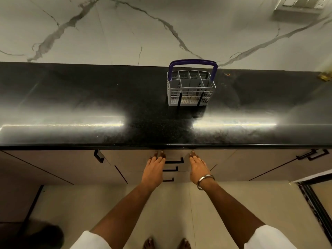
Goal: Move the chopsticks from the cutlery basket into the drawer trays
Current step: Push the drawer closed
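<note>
A grey cutlery basket with a purple handle stands on the black countertop, near the marble back wall. Its compartments look grey from above, and I see no chopsticks sticking out; something pale shows through its front mesh. Below the counter edge the top drawer is shut, with a black handle. My left hand lies flat on the drawer front to the left of that handle, fingers stretched. My right hand, with a metal bangle on the wrist, lies flat to the right of it. Neither hand holds anything.
Two more drawer handles sit below the top one. Cupboard doors with black handles flank the drawers on both sides. A wall socket is at the top right. My bare feet stand on the pale floor tiles.
</note>
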